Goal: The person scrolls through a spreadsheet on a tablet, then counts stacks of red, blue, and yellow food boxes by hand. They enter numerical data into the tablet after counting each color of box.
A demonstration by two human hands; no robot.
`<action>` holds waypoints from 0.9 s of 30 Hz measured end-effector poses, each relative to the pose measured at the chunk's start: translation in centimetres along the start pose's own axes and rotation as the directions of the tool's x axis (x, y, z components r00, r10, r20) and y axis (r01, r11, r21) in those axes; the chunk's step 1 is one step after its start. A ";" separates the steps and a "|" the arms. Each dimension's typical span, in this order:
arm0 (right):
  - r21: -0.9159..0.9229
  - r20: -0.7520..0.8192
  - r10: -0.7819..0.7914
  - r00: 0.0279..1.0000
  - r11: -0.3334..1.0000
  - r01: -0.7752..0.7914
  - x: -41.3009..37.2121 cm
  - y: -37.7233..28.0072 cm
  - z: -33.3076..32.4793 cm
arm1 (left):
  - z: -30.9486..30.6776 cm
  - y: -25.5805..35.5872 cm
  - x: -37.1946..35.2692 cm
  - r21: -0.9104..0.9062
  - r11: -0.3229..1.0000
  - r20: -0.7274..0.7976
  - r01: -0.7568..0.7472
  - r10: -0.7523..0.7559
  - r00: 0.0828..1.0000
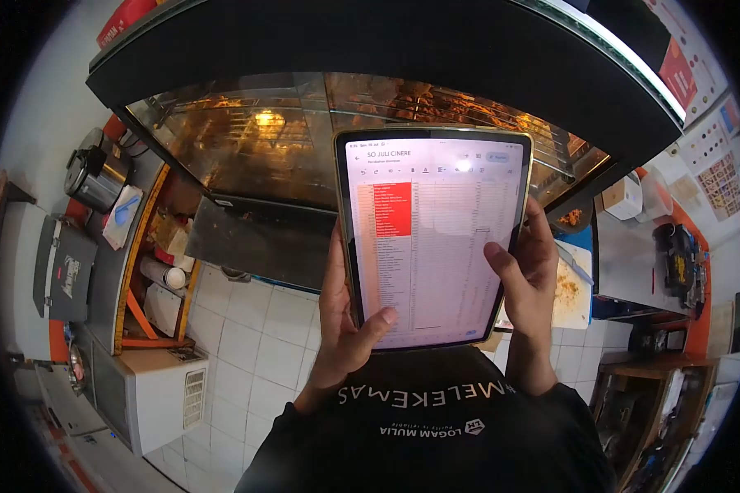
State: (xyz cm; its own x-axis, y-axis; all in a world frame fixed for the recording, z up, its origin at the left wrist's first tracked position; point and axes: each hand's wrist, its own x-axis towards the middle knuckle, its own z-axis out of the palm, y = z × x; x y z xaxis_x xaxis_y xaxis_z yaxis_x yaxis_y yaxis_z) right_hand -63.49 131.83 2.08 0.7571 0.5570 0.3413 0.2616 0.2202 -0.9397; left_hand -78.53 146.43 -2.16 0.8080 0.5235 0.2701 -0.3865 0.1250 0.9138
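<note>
A tablet in a thin case is held upright in front of my chest, its screen lit with a spreadsheet that has a red block of rows at the upper left. My left hand grips its lower left edge, with the thumb lying over the screen's bottom corner. On the other side, my right hand holds the right edge, and its thumb rests over or just above the screen. The fingers of both hands are partly hidden behind the tablet.
Behind the tablet stands a lit glass display case with browned food on racks. A knife lies on a cutting board with crumbs at right. A rice cooker and an orange-edged shelf stand left, above a white tiled floor.
</note>
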 end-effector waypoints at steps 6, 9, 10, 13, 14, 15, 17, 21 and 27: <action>0.024 -0.004 0.035 0.999 0.999 -0.034 0.0 -0.3 0.6 | 0.1 0.2 0.0 0.029 1.000 -0.022 -0.006 0.007 1.000; -0.020 -0.010 0.037 0.999 0.999 -0.037 -0.1 -0.5 0.6 | 0.1 0.3 -0.2 0.041 0.999 -0.024 -0.005 0.006 1.000; -0.024 -0.049 0.046 0.998 0.999 -0.047 -0.1 -0.5 0.6 | 0.0 0.3 -0.3 0.046 0.999 -0.024 -0.005 0.006 1.000; -0.013 -0.125 0.057 0.991 0.998 -0.059 -0.3 -0.3 -0.2 | -0.2 0.2 -0.4 0.037 0.999 -0.023 -0.023 0.024 0.999; 0.006 -0.121 0.050 0.991 0.999 -0.050 -0.1 0.1 -1.2 | -0.3 0.2 -0.5 0.036 0.999 -0.023 -0.030 0.031 0.999; 0.024 -0.116 0.042 0.992 0.999 -0.040 0.0 0.3 -1.7 | -0.5 0.1 -0.5 0.036 0.999 -0.023 -0.038 0.039 0.999; 0.015 -0.151 -0.007 0.989 1.000 0.009 0.0 0.4 -1.9 | -0.8 0.0 -0.6 0.031 0.998 -0.029 -0.055 0.056 0.998; -0.054 -0.062 -0.040 0.997 0.998 0.036 -0.9 1.0 -3.3 | -1.3 0.1 -0.8 0.028 0.996 -0.054 -0.086 0.088 0.995; -0.048 0.055 0.184 0.981 0.982 -0.182 -2.7 0.7 -1.7 | -2.1 0.3 -1.0 0.002 0.996 -0.112 -0.088 0.088 0.990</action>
State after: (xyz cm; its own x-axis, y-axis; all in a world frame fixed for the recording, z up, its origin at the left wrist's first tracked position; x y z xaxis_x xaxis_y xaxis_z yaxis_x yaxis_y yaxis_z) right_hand -64.34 129.11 0.42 0.7581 0.6313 0.1631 0.1484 0.0765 -0.9860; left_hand -80.42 147.70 -2.77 0.7162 0.6233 0.3140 -0.4557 0.0768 0.8868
